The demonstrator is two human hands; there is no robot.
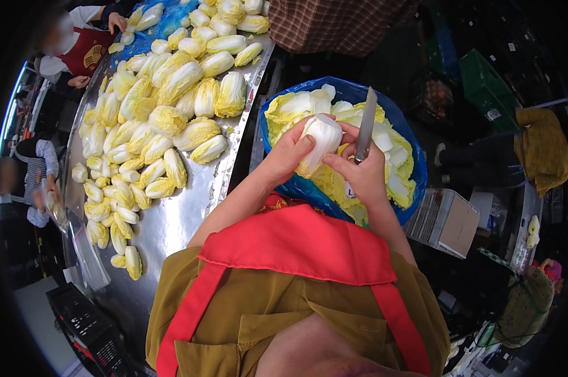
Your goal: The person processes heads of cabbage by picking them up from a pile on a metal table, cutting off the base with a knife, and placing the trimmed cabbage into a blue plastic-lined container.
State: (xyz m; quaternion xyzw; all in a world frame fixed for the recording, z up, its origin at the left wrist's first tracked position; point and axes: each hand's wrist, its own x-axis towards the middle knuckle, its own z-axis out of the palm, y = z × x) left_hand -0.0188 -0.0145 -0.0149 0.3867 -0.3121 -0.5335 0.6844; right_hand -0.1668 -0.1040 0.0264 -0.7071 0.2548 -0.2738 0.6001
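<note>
My left hand (284,158) wraps around the side of a small napa cabbage (323,141), its pale cut base facing up and away from me. In my right hand (363,176) is a knife (368,120), held by its dark handle with the broad steel blade pointing up and away. The right thumb and fingertips also touch the cabbage's right side. Directly under both hands sits a container lined with a blue plastic bag (419,172), heaped with loose yellow-white cabbage leaves (399,184) and cut pieces.
To the left runs a metal table (189,207) bearing a large pile of napa cabbages (142,118). Co-workers stand along its far side, and someone in a checked garment (336,23) is ahead. Plastic crates (442,219) stand at right; a black crate (88,330) is at lower left.
</note>
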